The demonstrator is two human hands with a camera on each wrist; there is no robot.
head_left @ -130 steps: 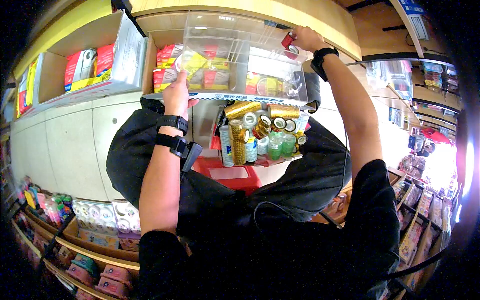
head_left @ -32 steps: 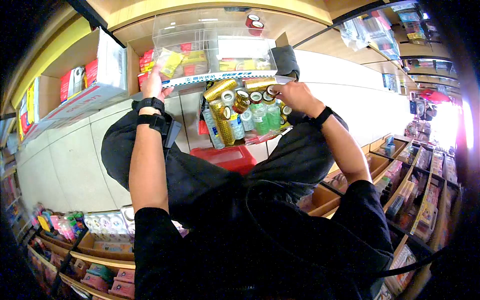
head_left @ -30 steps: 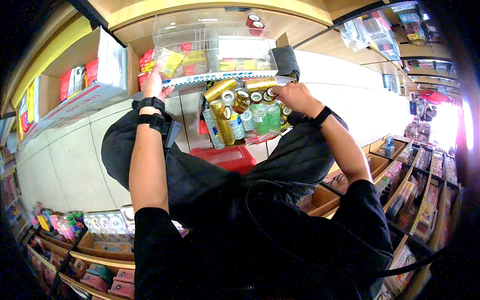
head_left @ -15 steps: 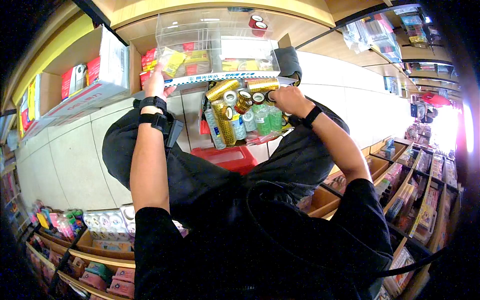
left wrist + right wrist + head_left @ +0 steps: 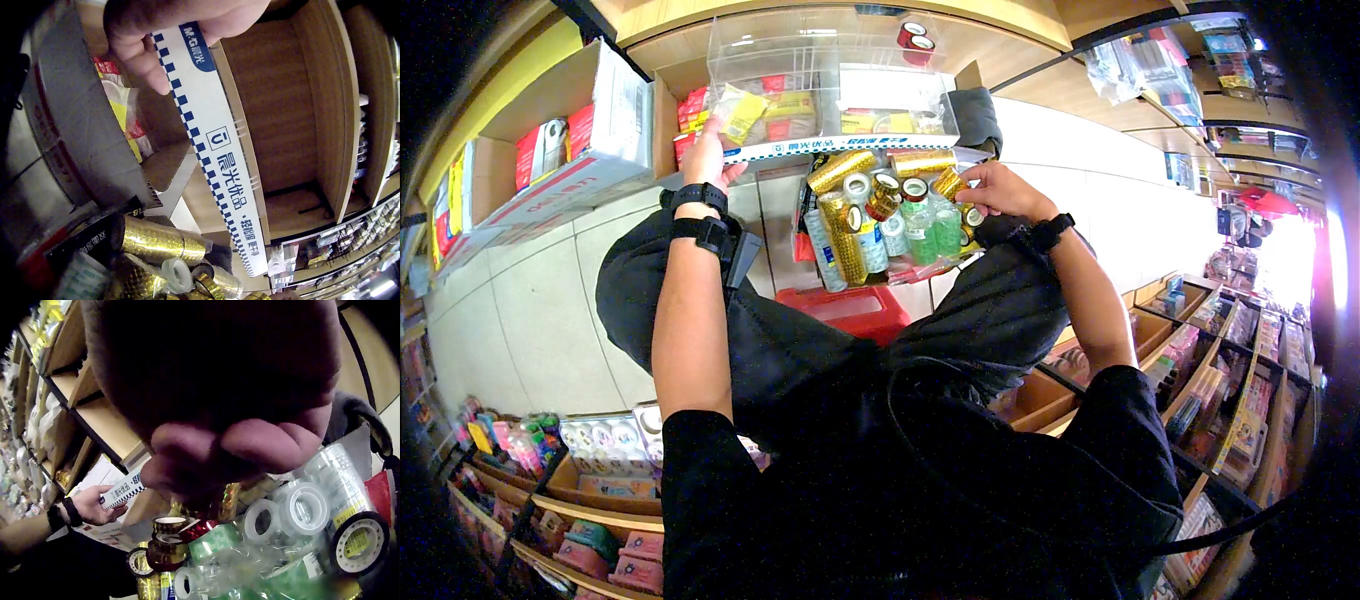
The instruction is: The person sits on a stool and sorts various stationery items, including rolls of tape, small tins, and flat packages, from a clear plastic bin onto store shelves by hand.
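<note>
My left hand (image 5: 705,160) grips the left front corner of a clear divided tray (image 5: 830,60), whose white label strip (image 5: 219,150) crosses the left wrist view. Inside the tray, two red tape rolls (image 5: 918,43) rest at the back right. My right hand (image 5: 1005,192) pinches a gold tape roll (image 5: 948,183) above the right side of a pile. That pile, just in front of the tray, has gold rolls (image 5: 843,172), green rolls (image 5: 922,240) and clear rolls (image 5: 306,507). In the right wrist view, my curled fingers (image 5: 269,447) partly hide the gold roll.
A cardboard box (image 5: 550,190) of red and yellow packets stands at the left, and more packets (image 5: 692,112) lie beneath the tray. A red stool (image 5: 855,312) is between the legs. Stocked shelves (image 5: 1230,400) line the right side.
Two red rolls went from my right hand into the tray. My right hand came down to the pile, and a gold roll has since tilted in its fingers. My left hand keeps its grip.
</note>
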